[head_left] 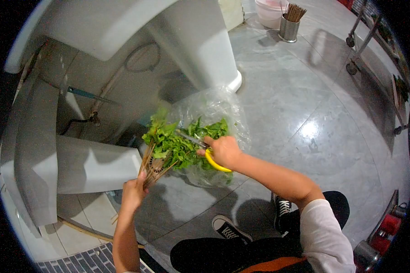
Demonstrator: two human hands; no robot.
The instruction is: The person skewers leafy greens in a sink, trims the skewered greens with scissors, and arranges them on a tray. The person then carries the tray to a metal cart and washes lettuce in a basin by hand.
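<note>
My left hand [136, 190] is closed around a bundle of thin wooden skewers [151, 175], which fan upward from the fist. Leafy greens [171, 144] are at the far ends of the skewers. My right hand [221, 151] grips yellow-handled scissors [217, 163], their metal blades pointing left into the greens. Whether the blades are apart is hard to tell. Under and behind the greens a clear plastic bag [214, 107] lies spread on the floor, with more leaves over it.
White sink pedestals [196, 50] stand ahead and at the left [93, 164]. Farther back are a pink bucket [269, 13] and a metal can of skewers [289, 29]. A wheeled rack [359, 50] is at the right, with red items [390, 224] lower down.
</note>
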